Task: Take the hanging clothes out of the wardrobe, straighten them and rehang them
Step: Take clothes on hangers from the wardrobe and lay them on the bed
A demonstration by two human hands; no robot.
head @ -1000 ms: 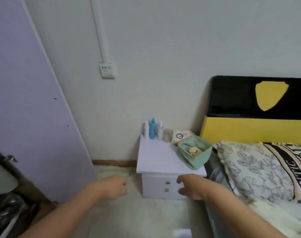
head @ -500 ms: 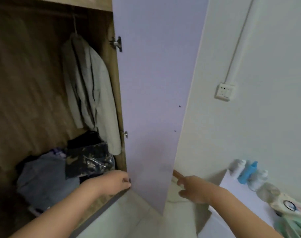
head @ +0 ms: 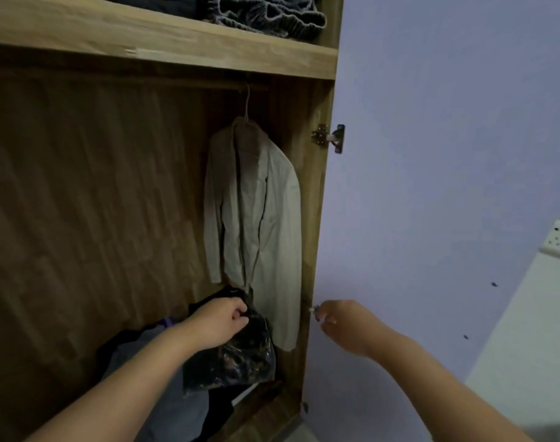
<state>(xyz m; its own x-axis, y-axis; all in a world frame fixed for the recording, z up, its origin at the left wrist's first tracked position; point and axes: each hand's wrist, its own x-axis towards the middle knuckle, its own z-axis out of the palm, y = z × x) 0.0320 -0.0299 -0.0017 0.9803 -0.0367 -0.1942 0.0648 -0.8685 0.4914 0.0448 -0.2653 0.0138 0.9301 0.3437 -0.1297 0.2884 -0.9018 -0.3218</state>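
Pale jacket (head: 259, 218) on hanger (head: 246, 106), right end of rail, long axis vertical, above both hands. Left hand (head: 219, 323) loosely curled, empty, just below hem, nearer. Right hand (head: 342, 320) curled at door (head: 431, 186) edge; grip unclear.

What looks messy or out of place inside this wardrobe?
Only the pale coat hangs from the rail. Below it, dark clothes and a crinkled plastic bag lie heaped on the wardrobe floor rather than hung.
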